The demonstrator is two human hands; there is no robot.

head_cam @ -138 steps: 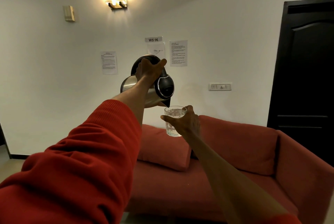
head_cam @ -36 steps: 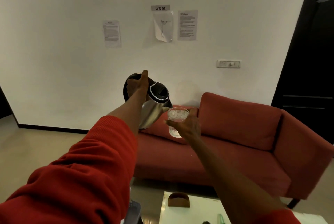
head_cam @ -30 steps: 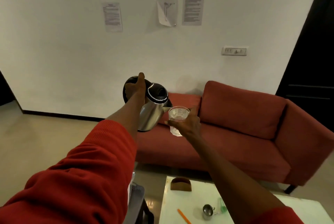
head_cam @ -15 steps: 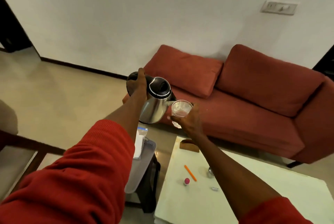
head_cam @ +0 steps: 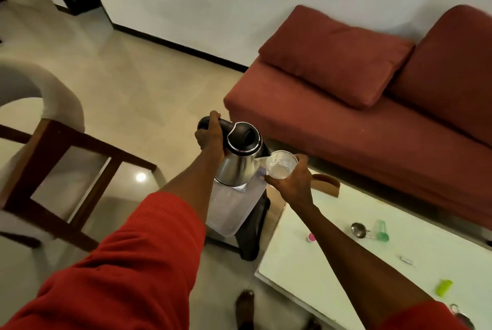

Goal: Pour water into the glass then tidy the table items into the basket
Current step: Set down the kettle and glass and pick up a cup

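So your left hand (head_cam: 210, 138) grips the kettle (head_cam: 239, 159), your right hand (head_cam: 295, 183) holds the glass (head_cam: 281, 164); water looks poured, the table (head_cam: 332, 263) clutter untouched.

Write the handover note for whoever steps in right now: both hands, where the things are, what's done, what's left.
Left hand grips the handle of the kettle, held above the grey tray on the black stool beside the table.
Right hand holds the glass at the kettle's spout; there is water in the glass.
On the white table: brown holder, metal strainer, green tube, pink cap, small metal clip, lime piece.
Done: water poured, by the look of it.
Left: set kettle and glass down, gather the table items into the basket, which is not in view.
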